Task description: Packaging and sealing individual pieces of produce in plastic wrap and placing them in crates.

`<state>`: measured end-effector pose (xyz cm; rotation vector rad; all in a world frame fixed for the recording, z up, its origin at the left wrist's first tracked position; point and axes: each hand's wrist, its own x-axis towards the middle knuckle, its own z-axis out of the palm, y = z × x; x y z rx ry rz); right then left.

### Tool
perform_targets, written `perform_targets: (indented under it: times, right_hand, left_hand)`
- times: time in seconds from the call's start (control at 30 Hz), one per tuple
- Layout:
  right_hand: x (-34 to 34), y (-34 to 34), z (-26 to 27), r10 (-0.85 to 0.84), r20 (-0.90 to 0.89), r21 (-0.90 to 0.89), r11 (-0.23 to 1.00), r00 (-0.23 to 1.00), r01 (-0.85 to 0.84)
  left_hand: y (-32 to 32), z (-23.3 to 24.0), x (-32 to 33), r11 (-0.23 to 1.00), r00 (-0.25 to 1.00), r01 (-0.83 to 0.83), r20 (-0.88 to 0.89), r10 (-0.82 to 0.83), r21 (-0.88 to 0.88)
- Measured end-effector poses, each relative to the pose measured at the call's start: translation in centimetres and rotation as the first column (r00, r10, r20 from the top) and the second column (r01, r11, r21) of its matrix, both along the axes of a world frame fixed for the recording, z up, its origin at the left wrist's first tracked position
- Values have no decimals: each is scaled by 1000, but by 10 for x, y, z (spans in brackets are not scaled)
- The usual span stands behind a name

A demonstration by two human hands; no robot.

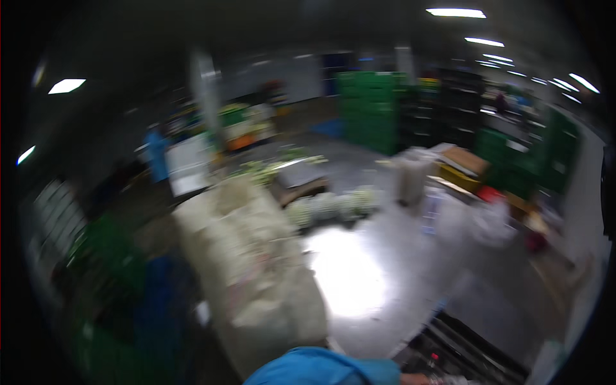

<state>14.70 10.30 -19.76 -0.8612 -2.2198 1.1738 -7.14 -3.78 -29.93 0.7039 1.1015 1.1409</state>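
Observation:
The picture is blurred. A bright blue sleeve rises at the bottom middle, and what appears to be my right hand is at the lower edge, mostly cut off. Whitish material lies by its fingers; whether it is held is unclear. Just above is a black crate or tray at the metal table's corner. My left hand is out of view. Before me stretches a shiny metal table with a strong glare. A large cream woven sack lies along its left side. Beyond the sack sits a row of pale, round vegetables.
Green crates and black crates stand stacked at the back. A yellow box and a white plastic bag are at the right. More green crates are at the left. A person in blue stands far left.

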Motion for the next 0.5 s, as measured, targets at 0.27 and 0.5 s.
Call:
perform_targets:
  times: [0.27, 0.5]
  right_hand:
    - [-22, -15, -11, -559, -139, -473, 762, 817, 441]
    - [-13, -25, -19, -652, -128, -473, 703, 748, 531]
  left_hand:
    - [-34, 106, 10, 946, 942, -317, -89, 323, 69]
    - [-16, 51, 5, 782, 478, -479, -628, 614, 399]
